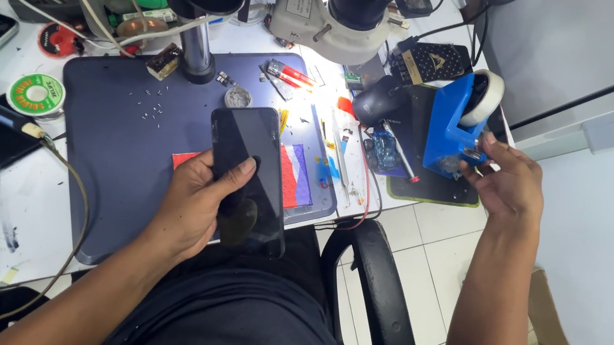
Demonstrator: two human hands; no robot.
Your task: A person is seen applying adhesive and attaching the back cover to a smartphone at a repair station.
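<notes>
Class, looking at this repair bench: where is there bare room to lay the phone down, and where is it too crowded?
Free: the grey mat's left half, between the solder spool and the left hand holding the phone. Crowded: under the microscope and around the blue tape dispenser at the right hand.

Dark phone screen (250, 177) mid-mat; round green-labelled spool (35, 94) at left.

Left hand (198, 202) curled closed, right hand (507, 181) outstretched, pinching.
</notes>
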